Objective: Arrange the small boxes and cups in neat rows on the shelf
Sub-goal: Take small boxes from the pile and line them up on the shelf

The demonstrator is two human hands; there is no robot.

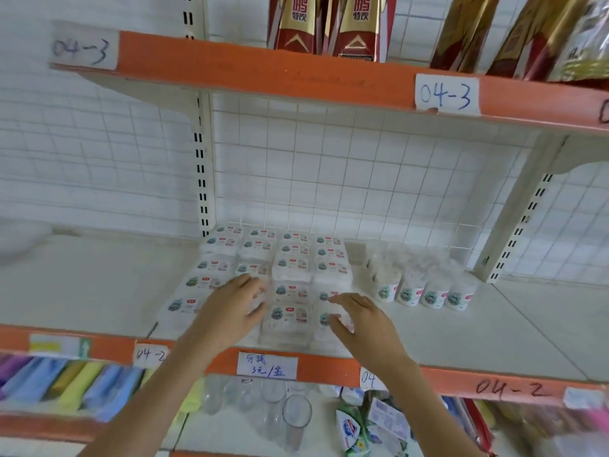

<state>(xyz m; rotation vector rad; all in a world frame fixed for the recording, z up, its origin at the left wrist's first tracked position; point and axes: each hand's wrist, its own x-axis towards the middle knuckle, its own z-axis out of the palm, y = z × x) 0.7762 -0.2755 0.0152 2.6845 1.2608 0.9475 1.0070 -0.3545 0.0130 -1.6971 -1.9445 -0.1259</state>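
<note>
Several small clear boxes [291, 265] with white and green labels stand stacked in rows on the white middle shelf [92, 285]. To their right, several small round cups [435, 293] with the same label stand in a line. My left hand [235, 308] reaches over the second column of boxes, fingers loosely spread, and seems to touch a front box [253, 305]. My right hand [357, 319] hovers with curved fingers at the front box of the rightmost column [328, 319], thumb beside it. Whether either hand grips a box is blurred.
The shelf's orange front lip [329, 367] carries paper labels. An upper shelf [296, 77] holds red and gold packs. Below stand glass cups [290, 417], coloured packets [66, 384] and soap packs [356, 427]. A wire grid [362, 179] backs the shelf; a bracket [514, 219] stands right.
</note>
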